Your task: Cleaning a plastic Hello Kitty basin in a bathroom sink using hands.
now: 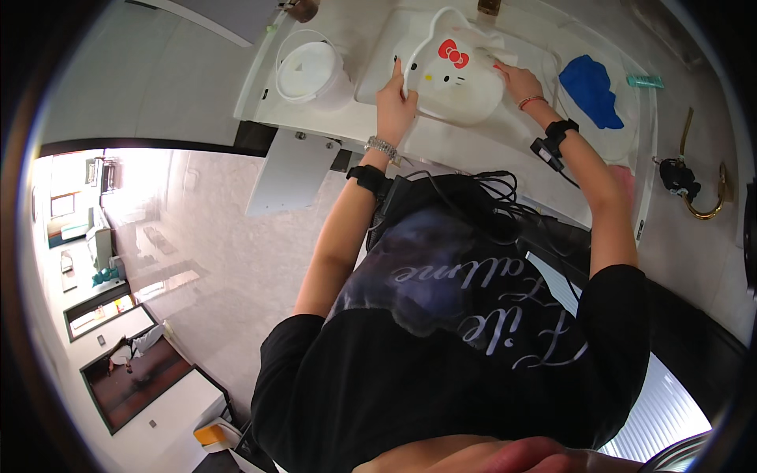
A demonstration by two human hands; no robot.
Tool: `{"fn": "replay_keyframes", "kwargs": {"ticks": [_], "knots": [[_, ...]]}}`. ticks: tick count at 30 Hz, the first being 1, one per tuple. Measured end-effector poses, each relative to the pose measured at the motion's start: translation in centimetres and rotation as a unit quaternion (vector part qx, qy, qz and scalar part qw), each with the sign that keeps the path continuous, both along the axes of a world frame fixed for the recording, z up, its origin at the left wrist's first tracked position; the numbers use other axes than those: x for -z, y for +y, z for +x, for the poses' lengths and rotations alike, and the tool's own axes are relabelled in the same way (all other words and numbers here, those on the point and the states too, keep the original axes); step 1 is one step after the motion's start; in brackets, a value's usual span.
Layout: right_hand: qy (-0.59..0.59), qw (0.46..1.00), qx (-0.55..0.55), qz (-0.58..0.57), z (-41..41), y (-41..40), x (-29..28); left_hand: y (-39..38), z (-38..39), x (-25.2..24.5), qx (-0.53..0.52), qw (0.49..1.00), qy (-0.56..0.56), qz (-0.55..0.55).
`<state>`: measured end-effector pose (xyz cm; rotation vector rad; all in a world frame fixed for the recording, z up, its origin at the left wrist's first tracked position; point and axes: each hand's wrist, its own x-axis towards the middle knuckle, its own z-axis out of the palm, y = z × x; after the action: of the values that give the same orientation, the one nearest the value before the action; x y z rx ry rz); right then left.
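Observation:
A white plastic cat-shaped basin (467, 103) with a red bow is tilted over the sink (374, 77). My left hand (397, 100), with a metal watch at the wrist, grips the basin's near left rim, its index finger extended upward. My right hand (520, 83), wearing a red bracelet, is at the basin's right side, its fingers against a pale, crumpled cloth-like item (495, 56); whether they grip it is unclear. To the left stands a white bucket (313, 77) with a wire handle. A blue cloth (593, 91) lies to the right.
A teal tube (644, 81) lies at the counter's right edge, near a pink cloth (622, 180). A gold-coloured wall hook (704, 213) with a black item is further right. An open cabinet door (294, 171) juts out below the counter. Black cables hang at my waist.

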<state>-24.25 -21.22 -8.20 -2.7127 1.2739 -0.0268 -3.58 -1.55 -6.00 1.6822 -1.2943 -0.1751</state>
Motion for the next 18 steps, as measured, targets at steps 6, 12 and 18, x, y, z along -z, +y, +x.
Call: {"fn": "replay_keyframes", "kwargs": {"ticks": [6,12,18], "knots": [[-0.294,0.936,0.17,0.092,3.7,0.4,5.1,1.4,0.1,1.4,-0.005,0.975,0.219,0.043],[-0.335,0.867,0.283,0.237,6.1,-4.6,8.3,0.2,0.2,3.6,0.001,0.953,0.302,0.017],[-0.213,0.941,0.195,0.177,7.3,0.3,4.9,1.8,0.9,5.1,-0.03,0.934,0.355,-0.038]]}}
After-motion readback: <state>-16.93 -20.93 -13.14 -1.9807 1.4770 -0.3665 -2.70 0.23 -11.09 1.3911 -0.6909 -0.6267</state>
